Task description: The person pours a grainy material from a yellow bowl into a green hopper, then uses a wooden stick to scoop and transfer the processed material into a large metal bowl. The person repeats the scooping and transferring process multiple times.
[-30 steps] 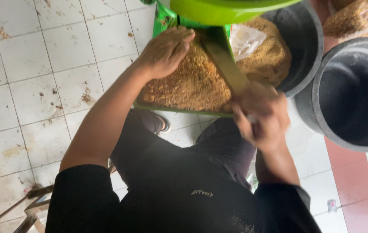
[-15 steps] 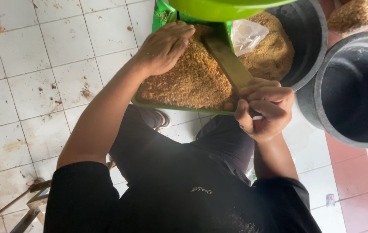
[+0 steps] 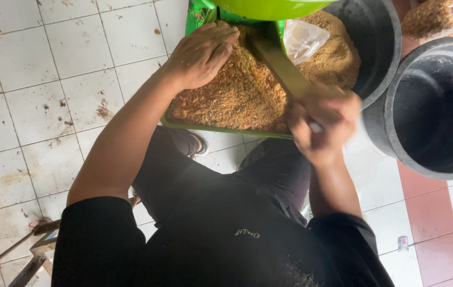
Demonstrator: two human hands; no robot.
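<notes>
A: From the head camera, what is the left hand (image 3: pixel 201 53) doing?

B: It lies palm down on a heap of brown, crumbly material (image 3: pixel 237 95) piled in a shallow green tray (image 3: pixel 221 129). The fingers (image 3: pixel 221 40) are close together and slightly bent, pressing into the top of the heap. It grasps nothing; it just rests flat on the crumbs, near the far left corner of the tray.

A: And the right hand (image 3: pixel 322 125)?

B: It is blurred, so detail is poor. It is curled into a fist at the near right edge of the tray, closed around the lower end of a long flat olive-green handle (image 3: pixel 282 66) that slants up and away across the heap. A small pale tip shows at the fist; I cannot tell what it is.

A: What surrounds the tray?

B: Behind it, a black tub (image 3: pixel 378 37) holds more of the brown material and a clear plastic bag (image 3: pixel 303 40). To the right stands a second black bucket (image 3: pixel 396 133), dark inside. A bright green curved rim (image 3: pixel 269 8) hangs over the top of the scene. Below is a white tiled floor (image 3: pixel 40 79), stained in spots, with red tiles (image 3: pixel 428 207) toward the right.

A: And the person?

B: Black shirt, dark trousers, bent over the tray, which sits just in front of the knees.
</notes>
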